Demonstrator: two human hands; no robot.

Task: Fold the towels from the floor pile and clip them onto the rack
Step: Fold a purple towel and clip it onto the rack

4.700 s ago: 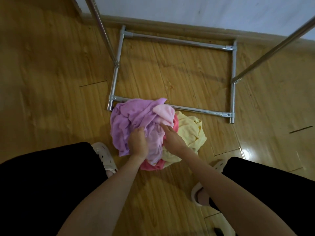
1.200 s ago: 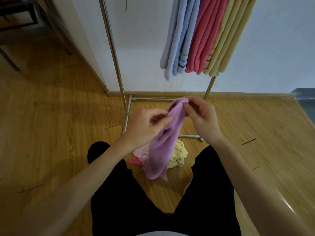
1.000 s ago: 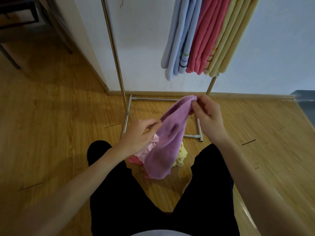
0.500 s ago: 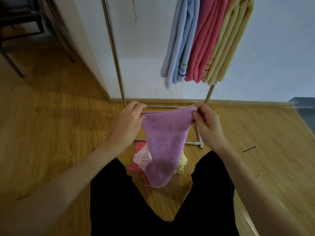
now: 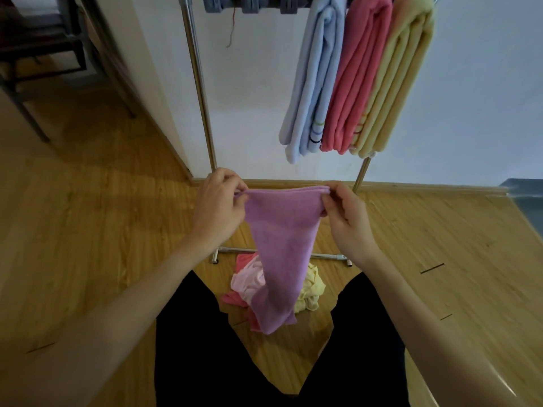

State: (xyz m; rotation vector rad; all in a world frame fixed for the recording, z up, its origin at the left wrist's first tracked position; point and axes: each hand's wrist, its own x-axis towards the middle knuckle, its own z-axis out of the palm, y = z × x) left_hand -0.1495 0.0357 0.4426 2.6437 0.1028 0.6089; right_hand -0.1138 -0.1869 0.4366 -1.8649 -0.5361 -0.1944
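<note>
Step in hand: folding, as I judge it; the purple towel [image 5: 282, 248] is held up in the air, stretched out by its top edge.
Left hand [image 5: 217, 210]: fingers curled, pinching the left top corner of the purple towel between thumb and fingertips.
Right hand [image 5: 346, 218]: fingers curled the same way, pinching the right top corner; both hands sit at about the same height.
Towel position: it hangs between the two hands, near the person, in front of the rack [image 5: 199, 92] and above the floor pile [image 5: 308, 289].
Long axis: the towel runs downward from the held edge, its bottom end drooping toward the person; the top edge runs left to right and shows what look like doubled layers.
Key relation: the free bottom end lies straight below the fingers, equally far from both hands, so the next fold probably means bringing the two corners together or raising the bottom end.
Rack: a blue towel [image 5: 314, 77], a red towel [image 5: 358, 74] and a yellow towel [image 5: 396, 83] hang folded at the far right of it; grey clips [image 5: 249, 2] sit free on the bar to their left, well above the hands.
Floor pile: pink, red and yellow towels remain by the rack's near base bar.
Progress: partway, by my estimate.
</note>
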